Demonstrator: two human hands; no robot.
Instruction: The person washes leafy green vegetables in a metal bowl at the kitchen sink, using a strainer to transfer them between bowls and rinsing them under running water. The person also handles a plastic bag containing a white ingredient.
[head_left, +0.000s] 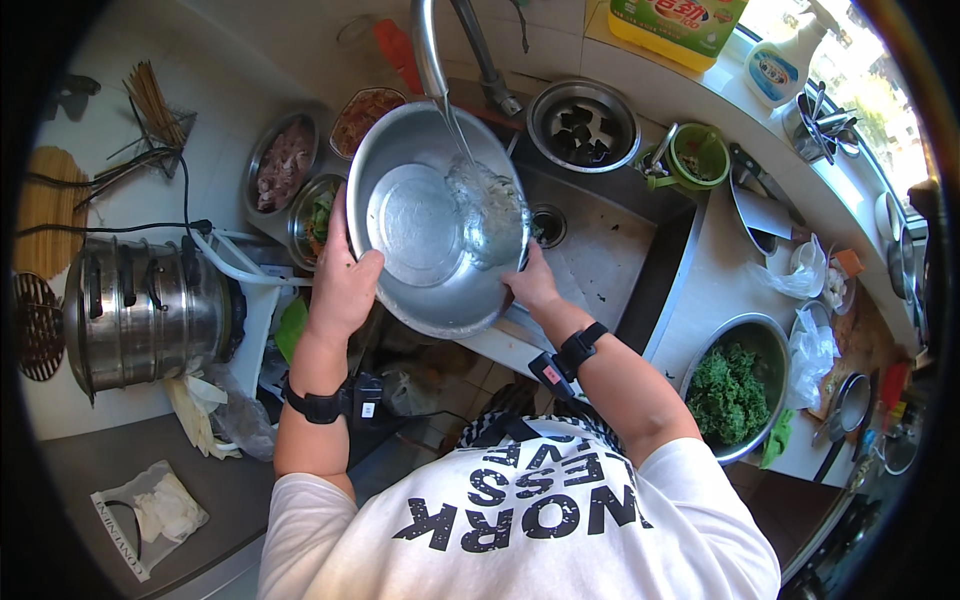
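Observation:
A large stainless steel basin (416, 225) is tilted under the faucet (429, 52), and a stream of water runs into it. Water pools along its right side. My left hand (343, 277) grips the left rim, thumb on the inner wall. On the lower right rim, my right hand (534, 279) holds the basin, its fingers partly hidden behind it. Below and to the right lies the steel sink (592, 240), its drain (549, 225) just beyond my right hand. Small green scraps cling near the drain.
Behind the sink stand a bowl of dark pieces (581, 139) and a green strainer basket (697, 154). Left of the basin are bowls of raw meat (283, 166) and vegetables (319, 217). Chopped greens fill a bowl (727, 394) at right, near a cleaver (761, 214). A steamer pot (154, 311) stands left.

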